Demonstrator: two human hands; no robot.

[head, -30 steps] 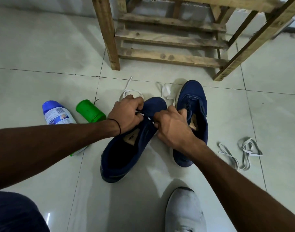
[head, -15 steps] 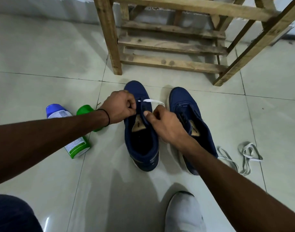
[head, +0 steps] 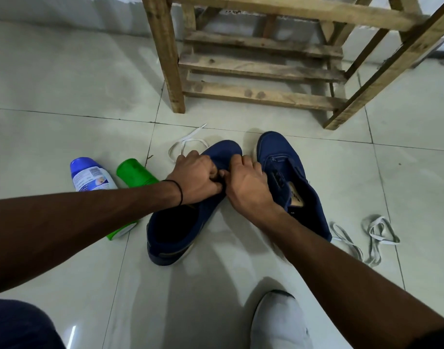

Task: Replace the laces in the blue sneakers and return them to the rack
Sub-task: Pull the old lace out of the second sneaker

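Two blue sneakers lie on the tiled floor in front of the wooden rack (head: 261, 69). The left sneaker (head: 183, 222) sits tilted, toe toward the rack. My left hand (head: 198, 177) and my right hand (head: 248, 182) meet over its eyelet area, fingers curled and pinching there; the lace between them is hidden. A white lace (head: 185, 144) loops out on the floor beyond my left hand. The right sneaker (head: 291, 180) lies beside my right hand with no lace showing. Two loose pale laces (head: 372, 238) lie to the right.
A white bottle with a blue cap (head: 90, 176) and a green-capped bottle (head: 135, 172) lie on the floor left of the sneakers. A foot in a white sock (head: 279, 323) shows at the bottom. The rack's legs stand just beyond the sneakers.
The left sneaker has swung from straight to tilted, heel toward the left. Both hands moved together over its eyelets. The white lace now trails on the floor past my left hand.
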